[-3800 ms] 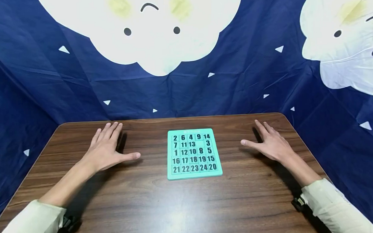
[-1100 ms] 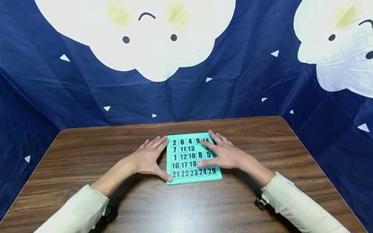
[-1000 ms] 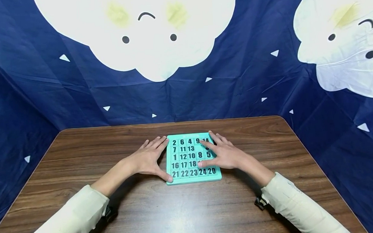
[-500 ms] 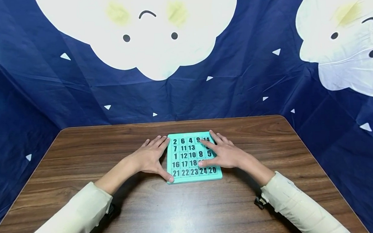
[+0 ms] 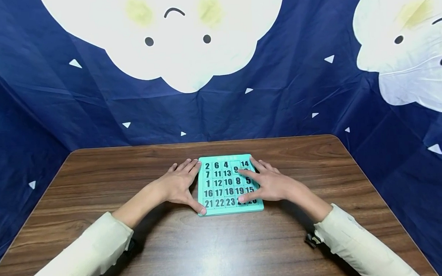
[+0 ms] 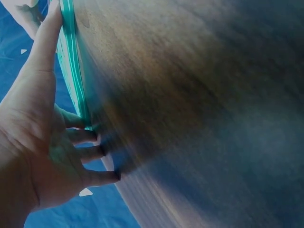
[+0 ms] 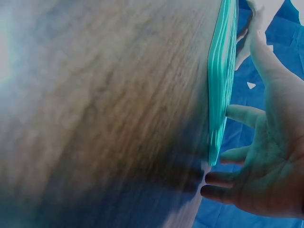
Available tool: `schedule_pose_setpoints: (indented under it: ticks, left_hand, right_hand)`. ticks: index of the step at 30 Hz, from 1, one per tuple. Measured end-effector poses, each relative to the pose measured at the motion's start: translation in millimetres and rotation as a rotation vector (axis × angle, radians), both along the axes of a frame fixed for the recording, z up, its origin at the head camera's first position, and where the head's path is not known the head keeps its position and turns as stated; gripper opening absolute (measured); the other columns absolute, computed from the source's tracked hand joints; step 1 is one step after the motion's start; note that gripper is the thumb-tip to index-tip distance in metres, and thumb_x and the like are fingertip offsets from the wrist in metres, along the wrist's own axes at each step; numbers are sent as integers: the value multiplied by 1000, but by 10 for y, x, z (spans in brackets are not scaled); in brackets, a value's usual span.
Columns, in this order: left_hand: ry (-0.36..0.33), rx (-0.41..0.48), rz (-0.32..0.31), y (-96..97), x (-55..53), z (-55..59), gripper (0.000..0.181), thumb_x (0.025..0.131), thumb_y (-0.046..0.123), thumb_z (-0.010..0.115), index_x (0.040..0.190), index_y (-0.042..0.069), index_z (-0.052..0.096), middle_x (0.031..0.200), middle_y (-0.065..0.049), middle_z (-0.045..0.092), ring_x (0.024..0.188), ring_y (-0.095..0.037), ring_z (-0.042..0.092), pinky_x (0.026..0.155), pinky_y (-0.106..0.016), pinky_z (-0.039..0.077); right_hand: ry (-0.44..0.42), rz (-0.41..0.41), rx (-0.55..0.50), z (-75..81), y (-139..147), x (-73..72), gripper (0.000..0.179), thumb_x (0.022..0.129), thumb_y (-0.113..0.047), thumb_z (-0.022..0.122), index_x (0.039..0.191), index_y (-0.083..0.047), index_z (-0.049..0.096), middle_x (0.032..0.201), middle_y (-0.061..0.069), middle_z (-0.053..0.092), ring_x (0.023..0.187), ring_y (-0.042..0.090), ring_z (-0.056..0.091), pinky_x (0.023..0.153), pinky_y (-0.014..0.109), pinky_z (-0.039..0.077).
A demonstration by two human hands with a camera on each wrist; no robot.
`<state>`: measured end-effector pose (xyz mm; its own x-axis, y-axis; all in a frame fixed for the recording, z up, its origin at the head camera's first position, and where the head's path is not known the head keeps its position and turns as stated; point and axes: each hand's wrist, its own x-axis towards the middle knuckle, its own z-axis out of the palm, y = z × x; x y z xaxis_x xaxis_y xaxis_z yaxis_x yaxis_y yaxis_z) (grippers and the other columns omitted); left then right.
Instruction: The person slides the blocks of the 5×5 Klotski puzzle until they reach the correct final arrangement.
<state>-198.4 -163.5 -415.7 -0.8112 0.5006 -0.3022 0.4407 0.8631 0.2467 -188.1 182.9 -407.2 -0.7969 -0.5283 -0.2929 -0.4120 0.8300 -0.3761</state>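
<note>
A turquoise number slide puzzle (image 5: 231,211) lies flat on the table, rows of black-numbered tiles inside its frame. Along its left side my left hand (image 5: 177,187) is spread, thumb on the near corner and index fingertip at the far corner. My right hand (image 5: 274,185) reaches over from the right with its index fingertip on the 9 tile (image 5: 235,169). That tile sits partly below the top row, with a gap above it. The right thumb hovers over or touches the bottom rows, hiding some numbers. In both wrist views the fingers are fairly straight beside the puzzle's edge (image 7: 217,95).
The brown wood-grain table (image 5: 210,244) extends around the puzzle. Behind and beside it hangs a dark blue cloth (image 5: 154,108) with white clouds and small triangles. Black straps (image 5: 312,239) show at the wrists under pale sleeves.
Both hands have come in from the table's sides to the puzzle. Since half a second ago, the right index finger has slid the 9 tile toward me, into the gap below it.
</note>
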Motion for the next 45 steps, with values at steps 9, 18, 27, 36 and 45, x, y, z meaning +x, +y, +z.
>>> schedule_pose_setpoints:
  ticks: [9,18,27,36,45]
  left_hand:
    - [5,-23,-9,17,-13,18,171,62,99,84,182,2,10,190,-24,11,177,-47,11,137,-80,15]
    - [-16,-22,-8,22,-17,10,170,64,99,83,181,0,9,189,-26,10,177,-48,10,136,-80,15]
    - [-14,-17,-6,28,-17,-15,171,63,98,85,181,0,10,189,-26,10,177,-48,10,137,-80,15]
    - [-45,-22,-12,72,-42,28,171,65,97,85,181,-1,6,189,-27,7,177,-49,7,136,-81,12]
    - [-47,-31,-3,56,-44,18,171,64,98,85,181,1,6,190,-26,6,178,-48,7,137,-80,13]
  right_hand:
    - [19,12,-37,-8,6,46,101,93,-82,76,176,-36,42,191,20,6,176,55,7,134,84,16]
    - [34,12,-47,-61,-231,-141,99,96,-84,70,178,-43,34,193,14,-2,177,52,0,137,80,10]
    - [35,-22,-17,-89,-200,-230,94,94,-85,70,175,-47,40,193,13,-5,177,50,-5,139,77,6]
    - [99,-33,-28,-30,-16,-237,84,97,-82,70,169,-42,53,192,17,3,177,53,-2,136,81,8]
    - [106,26,-54,4,-369,-301,83,100,-78,70,170,-39,52,193,15,2,177,51,-2,138,79,7]
